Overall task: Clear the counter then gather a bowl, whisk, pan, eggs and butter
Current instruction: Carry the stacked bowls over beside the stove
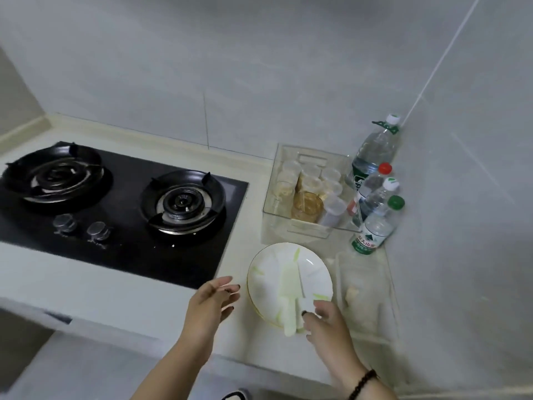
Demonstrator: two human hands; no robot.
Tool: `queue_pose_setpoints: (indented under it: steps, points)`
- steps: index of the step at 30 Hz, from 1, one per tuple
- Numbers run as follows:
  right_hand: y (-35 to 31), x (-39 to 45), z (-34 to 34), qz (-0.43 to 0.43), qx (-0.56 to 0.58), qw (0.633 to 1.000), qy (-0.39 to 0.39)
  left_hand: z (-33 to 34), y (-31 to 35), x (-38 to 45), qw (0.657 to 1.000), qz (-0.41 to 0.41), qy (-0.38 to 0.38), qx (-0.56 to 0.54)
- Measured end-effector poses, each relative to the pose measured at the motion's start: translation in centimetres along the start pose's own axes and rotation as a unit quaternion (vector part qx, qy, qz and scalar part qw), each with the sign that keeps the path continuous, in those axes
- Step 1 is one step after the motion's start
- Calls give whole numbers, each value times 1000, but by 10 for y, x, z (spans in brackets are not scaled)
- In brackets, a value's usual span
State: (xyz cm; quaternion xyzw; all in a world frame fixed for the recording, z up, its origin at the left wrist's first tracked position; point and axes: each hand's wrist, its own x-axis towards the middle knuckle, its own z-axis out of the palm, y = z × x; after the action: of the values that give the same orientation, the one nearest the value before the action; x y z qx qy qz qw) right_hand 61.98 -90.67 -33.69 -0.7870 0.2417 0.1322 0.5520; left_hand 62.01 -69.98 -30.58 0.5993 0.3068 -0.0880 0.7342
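A white plate [274, 281] with green leaf marks sits on the counter to the right of the hob; a gold rim below it suggests another plate underneath. Across it lie a pale green utensil [289, 307] and a thin knife [300, 280] with a white handle. My right hand [328, 324] is at the plate's near right edge, thumb and forefinger pinching the white handle. My left hand [212, 303] hovers just left of the plate with its fingers spread, holding nothing. No bowl, whisk, pan, eggs or butter are in sight.
A black two-burner gas hob [124, 203] fills the counter's left. A clear bin [305, 194] of cups and jars stands behind the plate, with several water bottles [375, 197] in the corner. A clear box [366, 295] sits against the right wall.
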Motion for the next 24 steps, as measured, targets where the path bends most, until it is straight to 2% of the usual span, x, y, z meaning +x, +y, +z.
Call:
queue_pose_setpoints:
  steps: [4, 7, 11, 15, 24]
  points:
    - [15, -13, 1, -8, 80, 994, -71, -15, -22, -46, 999, 10, 45, 13]
    - [26, -28, 14, -16, 100, 991, -83, -39, -39, -73, 996, 18, 92, 1]
    - [19, -52, 33, -32, 103, 984, -139, -80, -51, -98, 983, 27, 177, -39]
    - [-4, -70, 54, -62, 72, 975, -200, -118, -54, -119, 963, 59, 242, -100]
    - [-30, -128, 137, -106, -17, 950, -294, -212, -70, -158, 925, 71, 310, -206]
